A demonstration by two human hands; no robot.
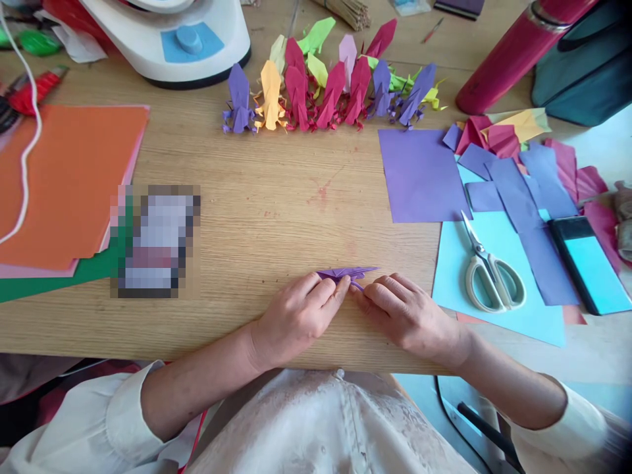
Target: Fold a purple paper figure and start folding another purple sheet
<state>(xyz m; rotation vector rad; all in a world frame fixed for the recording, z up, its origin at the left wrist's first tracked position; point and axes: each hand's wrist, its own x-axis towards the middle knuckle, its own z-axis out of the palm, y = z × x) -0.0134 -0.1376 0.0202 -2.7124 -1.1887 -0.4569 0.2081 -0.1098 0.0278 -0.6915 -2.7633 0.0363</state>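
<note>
One bare left hand [305, 304] grips a small, pointed, purple folded-paper figure [342, 272] left of the white-handled metal scissors [480, 251], while the bare right hand [403, 311] pinches its thin purple strip [357, 286], where light, even pressure should probably crease without tearing.

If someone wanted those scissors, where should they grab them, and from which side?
I'd take the scissors by their pale handle loops, from the person's side, probably with the right hand: they lie flat on light blue paper, loops nearest the person, pointed blades aimed away.
</note>
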